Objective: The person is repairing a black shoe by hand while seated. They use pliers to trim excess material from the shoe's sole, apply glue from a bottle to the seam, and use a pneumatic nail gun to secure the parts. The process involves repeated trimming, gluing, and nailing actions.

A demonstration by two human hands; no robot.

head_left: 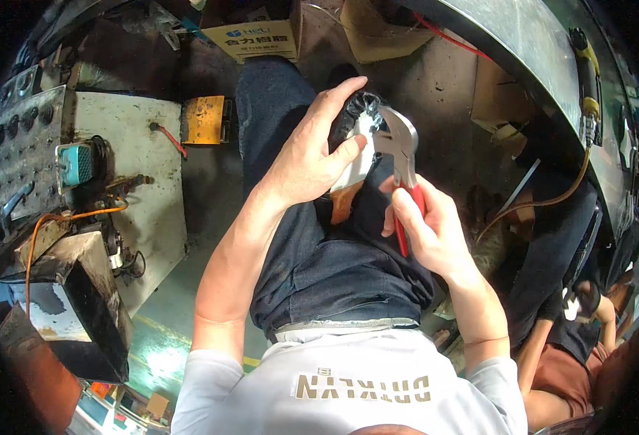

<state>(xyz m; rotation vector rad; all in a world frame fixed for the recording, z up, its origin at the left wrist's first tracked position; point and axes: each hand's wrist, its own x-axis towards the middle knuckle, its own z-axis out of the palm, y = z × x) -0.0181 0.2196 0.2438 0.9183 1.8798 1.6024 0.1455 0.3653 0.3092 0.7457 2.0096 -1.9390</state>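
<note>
My left hand (308, 145) holds what looks like a shoe on a last (355, 168), sole side up, above my lap. Its underside is white, with gathered black material round the far end and a tan-orange part at the near end. The thumb presses on the white underside while a finger reaches along the far edge. In my right hand (434, 228) is a pair of lasting pincers (406, 148) with red handles and a curved metal head. The jaws meet the black edge at the far end; whether they grip it is too small to tell.
A machine with a pale panel (134, 174) stands at left, near a yellow-orange block (203, 120). Cardboard boxes (261, 40) lie ahead. A curved metal edge (515, 43) runs along the right, with a hosed tool (587, 83). Another person (562, 384) is at the lower right.
</note>
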